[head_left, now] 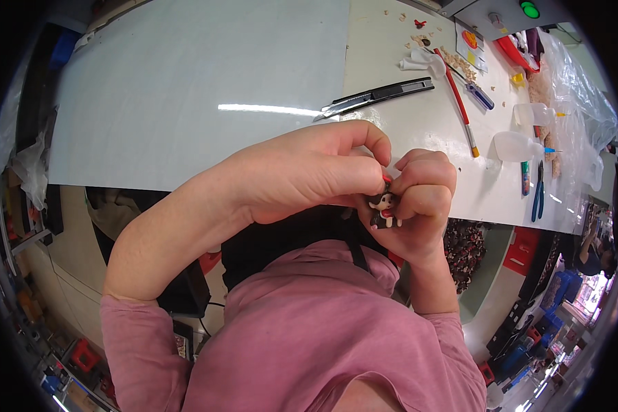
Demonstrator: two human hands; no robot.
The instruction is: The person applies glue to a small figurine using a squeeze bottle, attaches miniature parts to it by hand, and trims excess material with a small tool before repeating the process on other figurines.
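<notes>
A small figurine [384, 209] with a dark top, a pale face and a red patch on its front is held in the curled fingers of my right hand [426, 199]. My left hand [323, 165] comes in from the left, thumb and forefinger pinched at the figurine's top. Right at those fingertips shows a tiny red piece [387, 180]. Whether it is fixed to the figurine or separate I cannot tell. Both hands are closed and nearly touch, close to the table's front edge.
Beyond my hands lies a black utility knife [378, 96]. To the right are a red-handled brush [454, 96], a screwdriver [481, 96], squeeze bottles [515, 146] and blue pliers [539, 193]. Small pale bits [460, 65] are scattered farther back. A bin of dark and red pieces [465, 250] sits below the edge.
</notes>
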